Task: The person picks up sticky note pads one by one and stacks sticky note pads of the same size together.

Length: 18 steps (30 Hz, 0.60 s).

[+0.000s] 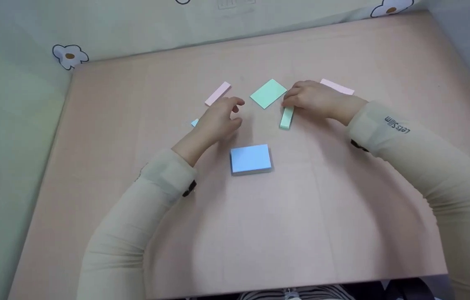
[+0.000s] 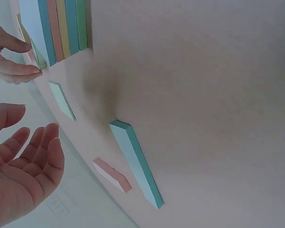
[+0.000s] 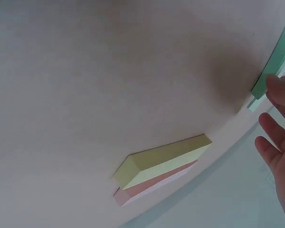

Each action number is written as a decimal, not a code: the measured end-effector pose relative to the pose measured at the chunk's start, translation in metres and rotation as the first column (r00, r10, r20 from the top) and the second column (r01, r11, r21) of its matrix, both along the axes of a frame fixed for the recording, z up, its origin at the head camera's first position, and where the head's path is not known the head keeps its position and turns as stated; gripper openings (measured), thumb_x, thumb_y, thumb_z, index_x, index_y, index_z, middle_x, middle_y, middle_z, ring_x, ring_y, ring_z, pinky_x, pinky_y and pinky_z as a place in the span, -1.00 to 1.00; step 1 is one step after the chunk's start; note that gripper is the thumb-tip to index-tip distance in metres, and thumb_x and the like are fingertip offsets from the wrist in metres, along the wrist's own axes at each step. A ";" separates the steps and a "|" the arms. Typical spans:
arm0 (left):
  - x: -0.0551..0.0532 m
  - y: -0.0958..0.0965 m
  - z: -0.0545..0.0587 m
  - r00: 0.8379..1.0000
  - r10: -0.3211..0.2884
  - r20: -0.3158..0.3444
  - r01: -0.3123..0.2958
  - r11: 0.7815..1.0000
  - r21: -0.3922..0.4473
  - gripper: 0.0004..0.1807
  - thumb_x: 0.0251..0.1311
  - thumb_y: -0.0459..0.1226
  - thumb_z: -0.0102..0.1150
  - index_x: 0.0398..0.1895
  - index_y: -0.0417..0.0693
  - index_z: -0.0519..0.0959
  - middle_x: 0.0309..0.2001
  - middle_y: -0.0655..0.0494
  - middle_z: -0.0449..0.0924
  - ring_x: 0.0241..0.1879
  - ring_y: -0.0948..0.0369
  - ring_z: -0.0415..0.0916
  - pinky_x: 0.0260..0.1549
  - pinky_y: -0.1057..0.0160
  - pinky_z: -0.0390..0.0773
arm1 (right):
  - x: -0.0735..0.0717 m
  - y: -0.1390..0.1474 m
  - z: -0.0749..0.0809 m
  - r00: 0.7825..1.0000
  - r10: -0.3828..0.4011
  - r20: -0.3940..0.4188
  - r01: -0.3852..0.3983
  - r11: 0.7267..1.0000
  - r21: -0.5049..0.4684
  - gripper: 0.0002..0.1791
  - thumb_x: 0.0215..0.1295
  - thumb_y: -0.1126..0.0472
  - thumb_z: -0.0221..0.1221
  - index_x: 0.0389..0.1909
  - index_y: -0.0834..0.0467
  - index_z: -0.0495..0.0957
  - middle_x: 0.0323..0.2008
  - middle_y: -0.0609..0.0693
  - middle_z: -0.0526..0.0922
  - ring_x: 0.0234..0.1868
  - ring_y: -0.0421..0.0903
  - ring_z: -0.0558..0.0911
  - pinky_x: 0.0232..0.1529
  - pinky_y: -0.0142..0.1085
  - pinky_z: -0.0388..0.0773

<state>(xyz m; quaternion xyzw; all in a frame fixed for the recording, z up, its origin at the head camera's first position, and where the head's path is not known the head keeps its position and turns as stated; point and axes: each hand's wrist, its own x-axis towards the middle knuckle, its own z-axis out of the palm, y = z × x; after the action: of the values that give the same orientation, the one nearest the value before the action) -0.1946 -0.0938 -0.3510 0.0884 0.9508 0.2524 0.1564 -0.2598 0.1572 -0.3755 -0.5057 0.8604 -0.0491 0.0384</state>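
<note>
My left hand (image 1: pixel 218 118) hovers with loosely bent fingers and holds nothing. Below it, in the left wrist view, a blue sticky-note strip pad (image 2: pixel 137 164) lies beside a pink strip pad (image 2: pixel 111 173). My right hand (image 1: pixel 312 98) holds the far end of a green strip pad (image 1: pixel 286 118), with its fingertips over that end. The thumb and other fingers stay spread in the right wrist view. Between the hands lies a flat green rectangular pad (image 1: pixel 268 93). Nearer me sits a thick block of sticky notes (image 1: pixel 251 159), blue on top, with coloured layers along its side.
Past my right wrist lies a pink pad (image 1: pixel 338 87), with a yellow strip pad (image 3: pixel 164 159) next to it in the right wrist view. A pale wall covering with flower prints (image 1: pixel 70 56) rises behind the pink tabletop (image 1: pixel 259 233).
</note>
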 end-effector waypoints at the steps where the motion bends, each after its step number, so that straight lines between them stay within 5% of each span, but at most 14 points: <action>1: 0.000 0.000 0.000 1.000 0.001 0.001 -0.001 1.000 0.001 -0.53 0.19 -0.32 -0.03 0.22 -0.05 0.33 0.04 0.01 0.42 -0.06 0.14 0.36 -0.07 0.25 0.42 | 0.000 -0.002 0.000 1.000 0.000 0.006 0.000 1.000 0.001 -0.69 0.10 0.55 0.10 -0.11 0.30 0.55 -0.08 0.18 0.58 0.00 0.18 0.46 0.07 -0.05 0.36; 18: 0.000 -0.016 -0.005 1.000 0.026 0.005 -0.026 1.000 0.005 -0.57 0.20 -0.33 -0.06 0.18 -0.10 0.36 0.04 -0.01 0.44 -0.04 0.09 0.37 -0.05 0.20 0.40 | -0.003 -0.012 -0.001 1.000 -0.007 -0.026 0.010 0.996 0.084 -0.73 0.04 0.60 0.07 -0.28 0.25 0.55 -0.19 0.17 0.57 -0.19 0.14 0.47 -0.11 -0.09 0.41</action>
<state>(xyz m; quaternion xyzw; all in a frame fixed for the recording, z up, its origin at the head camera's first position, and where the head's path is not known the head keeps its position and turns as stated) -0.1950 -0.1097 -0.3556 0.0761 0.9509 0.2569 0.1551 -0.2623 0.1455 -0.3767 -0.5006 0.8643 -0.0063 0.0486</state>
